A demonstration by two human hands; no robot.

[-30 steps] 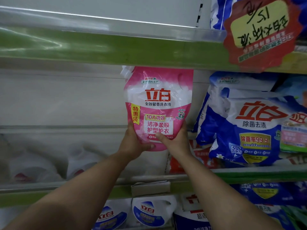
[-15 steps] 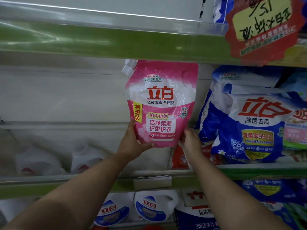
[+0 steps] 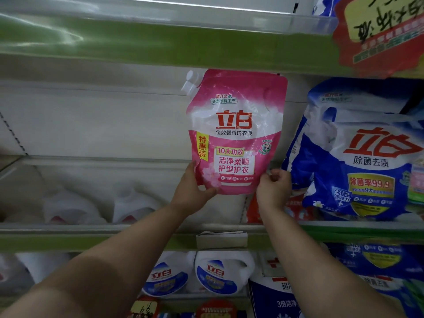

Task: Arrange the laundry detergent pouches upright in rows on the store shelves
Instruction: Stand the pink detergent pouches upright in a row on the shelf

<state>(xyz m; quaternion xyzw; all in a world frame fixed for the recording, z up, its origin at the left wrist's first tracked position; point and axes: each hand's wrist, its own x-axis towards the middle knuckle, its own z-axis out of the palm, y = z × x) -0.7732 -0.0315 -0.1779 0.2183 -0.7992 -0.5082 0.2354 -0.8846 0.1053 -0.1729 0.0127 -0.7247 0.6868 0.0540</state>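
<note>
You are looking up into a store shelf bay with green front edges and clear plastic guard strips. Both of your bare forearms reach up and forward from the bottom of the view.

Between your hands is a glossy pink and white plastic detergent pouch (image 3: 236, 131) with red brand characters and a white screw spout at its top left corner. It stands upright, facing you, in the middle shelf bay, its top edge just under the green-edged upper shelf (image 3: 160, 44). Whether its base rests on the shelf floor cannot be told, since the guard strip and your hands cover it.

Your left hand (image 3: 191, 191) grasps the pouch's lower left corner, thumb across the front of the bottom edge and fingers behind. Your right hand (image 3: 274, 189) is at the lower right corner, its fingers curled and pinching the pouch's edge.

Just beside the pouch on the right, a large blue and white plastic detergent bag (image 3: 358, 152) with red characters leans forward on the same shelf, close to your right hand. To the left, behind the clear guard strip (image 3: 91, 193), blurred white jugs (image 3: 68, 207) sit further back. A red starburst price sign with a yellow handwritten panel (image 3: 380, 31) hangs at the upper right. On the shelf below, white jugs with blue labels (image 3: 220, 271) stand in a row, with more blue bags (image 3: 371, 260) to their right.
</note>
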